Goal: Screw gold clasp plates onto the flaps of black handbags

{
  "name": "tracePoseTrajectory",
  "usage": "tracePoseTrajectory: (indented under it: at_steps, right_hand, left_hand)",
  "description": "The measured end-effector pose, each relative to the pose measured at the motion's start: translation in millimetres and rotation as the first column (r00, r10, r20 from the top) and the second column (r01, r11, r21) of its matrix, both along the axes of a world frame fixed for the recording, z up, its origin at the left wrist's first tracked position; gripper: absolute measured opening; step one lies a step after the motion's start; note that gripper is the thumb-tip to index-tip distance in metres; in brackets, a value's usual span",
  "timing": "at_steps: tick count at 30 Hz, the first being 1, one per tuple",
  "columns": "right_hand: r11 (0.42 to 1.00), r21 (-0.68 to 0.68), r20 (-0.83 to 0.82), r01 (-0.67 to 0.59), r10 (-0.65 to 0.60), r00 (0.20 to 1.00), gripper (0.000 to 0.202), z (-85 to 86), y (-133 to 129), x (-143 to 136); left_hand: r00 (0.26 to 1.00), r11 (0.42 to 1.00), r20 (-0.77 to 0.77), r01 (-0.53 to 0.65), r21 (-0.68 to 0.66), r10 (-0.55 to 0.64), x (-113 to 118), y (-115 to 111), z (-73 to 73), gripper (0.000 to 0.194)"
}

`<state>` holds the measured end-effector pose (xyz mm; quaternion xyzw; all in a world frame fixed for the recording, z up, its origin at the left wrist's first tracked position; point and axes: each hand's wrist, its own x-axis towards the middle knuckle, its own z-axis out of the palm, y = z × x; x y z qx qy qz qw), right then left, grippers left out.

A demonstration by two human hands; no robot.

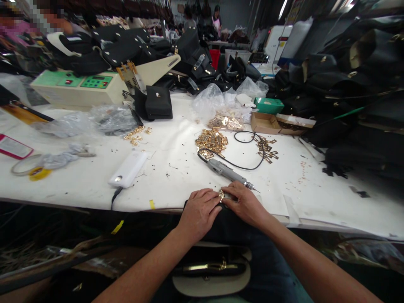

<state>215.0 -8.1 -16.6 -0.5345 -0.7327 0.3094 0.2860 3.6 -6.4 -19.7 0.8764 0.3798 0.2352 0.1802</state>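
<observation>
At the front edge of the table, a small gold-coloured metal clasp point(221, 196) sits between my two hands on the black flap of a handbag point(221, 225). My right hand point(243, 203) pinches the clasp between thumb and fingers. My left hand point(199, 212) is closed over the flap, its fingertips touching the clasp's left side. On my lap the bag's body shows a gold zipper point(214, 267) and a pale lining. Just beyond my right hand lies a grey electric screwdriver point(227, 171), its bit pointing right.
Gold metal fittings point(212, 142) lie heaped behind the screwdriver, near its black cable point(264, 147). A white power bank point(128, 168) rests at the left. Farther back stand a green-panelled machine point(78, 86), a black bag point(158, 102) and cardboard boxes point(265, 123). Black bags point(362, 97) are piled at the right.
</observation>
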Motion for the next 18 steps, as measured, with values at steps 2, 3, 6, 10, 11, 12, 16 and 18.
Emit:
tracePoseTrajectory:
  at_steps: [2, 3, 6, 10, 11, 12, 16, 18]
  right_hand:
    - [1.000, 0.000, -0.007, 0.001, -0.001, 1.000, 0.020, 1.0, -0.4, 0.2]
    - [1.000, 0.005, -0.008, 0.011, -0.011, 1.000, 0.021, 1.5, -0.6, 0.2]
    - [0.997, 0.036, 0.007, 0.066, -0.066, 0.998, 0.019, 2.2, -1.8, -0.7]
    - [0.991, 0.084, 0.044, 0.108, -0.112, 0.993, 0.013, 0.5, -5.2, -3.6]
    - [0.988, 0.096, 0.053, 0.120, -0.126, 0.991, 0.012, 0.0, -6.2, -4.3]
    - [0.986, 0.106, 0.061, 0.132, -0.139, 0.988, 0.010, -0.4, -7.1, -5.0]
    - [0.985, 0.102, 0.051, 0.141, -0.146, 0.988, 0.003, -1.4, -9.6, -6.3]
    - [0.987, 0.084, 0.023, 0.139, -0.141, 0.990, 0.006, -1.9, -9.9, -6.2]
  left_hand:
    - [1.000, 1.000, -0.005, 0.001, -0.004, -0.001, 0.3, -0.1, 1.1, 0.027]
    - [1.000, 1.000, -0.006, 0.001, -0.004, -0.001, 0.4, -0.1, 1.4, 0.027]
    - [1.000, 1.000, -0.003, -0.003, 0.002, 0.003, 0.5, -0.2, 0.8, 0.028]
    - [1.000, 1.000, 0.003, -0.006, 0.010, 0.006, 0.4, -0.2, -0.5, 0.029]
    - [1.000, 1.000, 0.003, -0.006, 0.009, 0.006, 0.4, -0.2, -0.4, 0.029]
    - [1.000, 1.000, 0.002, -0.007, 0.006, 0.007, 0.4, -0.2, -0.3, 0.029]
    - [1.000, 1.000, -0.003, -0.006, -0.004, 0.006, 0.3, -0.3, 0.4, 0.028]
    - [1.000, 1.000, -0.006, -0.006, -0.005, 0.006, 0.3, 0.1, 0.1, 0.028]
